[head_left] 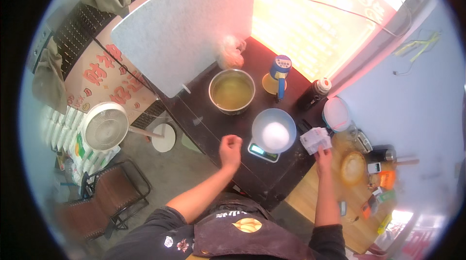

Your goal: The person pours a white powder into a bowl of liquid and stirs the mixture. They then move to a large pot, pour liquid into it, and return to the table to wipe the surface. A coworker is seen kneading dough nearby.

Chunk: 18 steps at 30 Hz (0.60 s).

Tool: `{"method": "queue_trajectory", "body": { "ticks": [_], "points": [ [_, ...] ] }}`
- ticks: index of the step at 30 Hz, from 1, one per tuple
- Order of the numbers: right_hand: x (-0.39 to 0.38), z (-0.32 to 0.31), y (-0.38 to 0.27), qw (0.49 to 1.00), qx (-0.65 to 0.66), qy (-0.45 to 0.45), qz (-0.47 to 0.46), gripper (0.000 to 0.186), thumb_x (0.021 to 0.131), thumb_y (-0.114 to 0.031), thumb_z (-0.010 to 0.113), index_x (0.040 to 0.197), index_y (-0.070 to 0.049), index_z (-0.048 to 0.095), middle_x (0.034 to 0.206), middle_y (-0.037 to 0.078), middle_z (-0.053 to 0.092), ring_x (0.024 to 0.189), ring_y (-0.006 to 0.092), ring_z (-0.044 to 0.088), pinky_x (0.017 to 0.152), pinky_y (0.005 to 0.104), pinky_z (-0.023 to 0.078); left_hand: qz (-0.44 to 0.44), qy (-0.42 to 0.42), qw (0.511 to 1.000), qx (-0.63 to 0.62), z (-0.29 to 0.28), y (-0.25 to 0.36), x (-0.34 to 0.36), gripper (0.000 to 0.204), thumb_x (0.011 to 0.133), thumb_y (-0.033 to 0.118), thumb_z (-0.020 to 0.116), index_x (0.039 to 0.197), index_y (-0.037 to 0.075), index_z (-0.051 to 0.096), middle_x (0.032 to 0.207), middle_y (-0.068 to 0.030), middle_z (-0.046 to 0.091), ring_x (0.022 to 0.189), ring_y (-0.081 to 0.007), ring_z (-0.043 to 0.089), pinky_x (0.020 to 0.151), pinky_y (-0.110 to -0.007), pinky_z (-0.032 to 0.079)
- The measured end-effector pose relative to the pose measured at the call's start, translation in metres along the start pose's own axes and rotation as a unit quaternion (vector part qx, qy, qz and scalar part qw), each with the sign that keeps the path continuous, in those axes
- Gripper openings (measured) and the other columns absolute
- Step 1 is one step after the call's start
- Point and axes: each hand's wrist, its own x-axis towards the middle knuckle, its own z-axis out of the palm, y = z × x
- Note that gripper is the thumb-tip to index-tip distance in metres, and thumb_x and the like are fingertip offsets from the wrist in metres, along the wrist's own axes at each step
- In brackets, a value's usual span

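My right hand (323,157) grips a small whitish packet (314,139) with faint printing, held at the right edge of the dark table. My left hand (231,153) hovers over the table's near side, its fingers curled together; whatever they might hold is hidden. Between the hands, a light-blue bowl (289,123) with a mound of white powder (275,134) sits on a kitchen scale (262,152), whose display is lit green. Behind my left hand, apart from it, stands a steel pot (211,90) containing yellowish liquid.
A blue-and-yellow megaphone (280,73) and a dark thermos (315,93) stand at the back, near a plastic bag (231,51). A pale board (189,22) rises behind the pot. At right, a wooden table (315,187) carries a round tan item (352,167). A fan (105,126) and folding chair (119,187) stand left.
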Motion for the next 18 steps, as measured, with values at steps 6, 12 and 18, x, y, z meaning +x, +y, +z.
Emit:
{"method": "queue_trajectory", "body": {
  "ticks": [6,12,18],
  "points": [
    [-0.028,0.02,0.019,0.967,-0.135,0.197,-0.088,0.044,0.096,-0.032,0.074,0.128,-0.005,0.06,0.107,0.008,0.068,0.096,0.0155,0.064,0.084,0.0305,0.051,-0.173,0.0,0.983,-0.054,-0.011,0.085,0.097,0.075,0.092,0.041,0.073,0.144,0.001,0.036,0.124,-0.0182,0.062,0.098,-0.026,0.069,0.075,-0.041,0.061],
    [-0.071,0.122,0.006,0.985,-0.16,0.03,0.054,0.041,0.1,-0.033,0.067,0.123,0.0,0.057,0.084,0.01,0.066,0.054,0.0156,0.061,0.046,0.0274,0.047,-0.203,-0.174,0.963,-0.038,-0.006,0.09,0.159,0.045,0.101,0.021,0.052,0.142,0.005,0.047,0.122,-0.0169,0.068,0.093,-0.0298,0.074,0.073,-0.046,0.066],
    [-0.065,0.163,-0.007,0.97,-0.234,-0.028,0.055,0.023,0.101,-0.017,0.053,0.116,0.002,0.055,0.074,0.01,0.063,0.045,0.0149,0.057,0.04,0.0283,0.043,-0.159,-0.162,0.969,-0.096,-0.023,0.09,0.128,0.041,0.101,0.009,0.042,0.141,0.005,0.05,0.121,-0.0162,0.069,0.1,-0.0293,0.074,0.073,-0.045,0.067]
  ]
}}
